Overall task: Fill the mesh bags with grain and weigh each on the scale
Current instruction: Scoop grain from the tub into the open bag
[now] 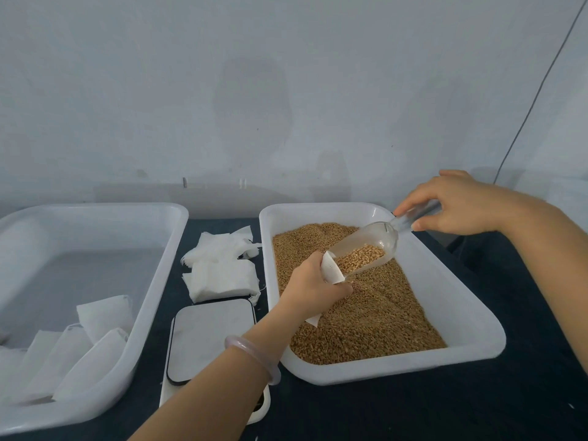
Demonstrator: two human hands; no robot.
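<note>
From the head view, we see the left hand (313, 286) with fingers curled round a mesh bag (331, 269) over the grain (366, 316) tray (397, 368). At two o'clock, the right hand (461, 203) pinches the scoop (374, 237). The scale (210, 335) lies at nine o'clock.

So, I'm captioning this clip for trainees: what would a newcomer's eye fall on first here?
The white tray of golden grain at centre right stands out first. Over it the right hand tips a clear scoop of grain toward a small mesh bag gripped by the left hand. Left of that sit the scale, a stack of empty bags behind it, and a second tray holding white bags.
</note>
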